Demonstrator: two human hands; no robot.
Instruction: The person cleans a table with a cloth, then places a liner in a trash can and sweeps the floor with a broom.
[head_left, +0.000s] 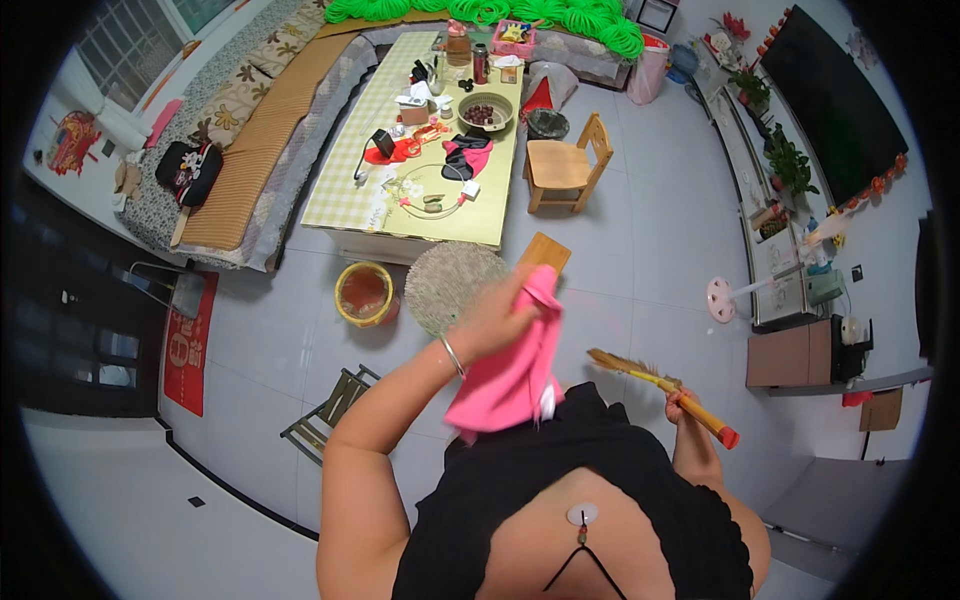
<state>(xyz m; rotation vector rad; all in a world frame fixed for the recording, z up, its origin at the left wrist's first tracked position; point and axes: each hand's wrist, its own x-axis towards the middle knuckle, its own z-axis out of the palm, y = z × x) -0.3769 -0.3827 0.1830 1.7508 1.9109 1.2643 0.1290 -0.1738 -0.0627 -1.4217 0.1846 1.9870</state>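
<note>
In front of my body my left hand [490,318], a bracelet at its wrist, is closed on the upper part of a pink cloth [505,385]. The cloth hangs down in folds, with a small white patch near its lower right edge; the hand is slightly blurred. Out to the right, my right hand [683,403] grips a small hand brush [708,418] by its yellow-orange, red-ended handle. Its brownish bristles point up and to the left. Beyond the cloth are a round patterned stool top [440,285] and a wooden seat [550,255], partly hidden by my left hand and the cloth.
A long table [340,190] holds a bowl [485,100] of dark fruit and small items. A wooden chair [560,165] stands beside it. Near the stool sit a yellow-rimmed bin [392,312] and a folding stool [335,410]. A sofa [250,150] lines the left; a TV cabinet [740,165], the right.
</note>
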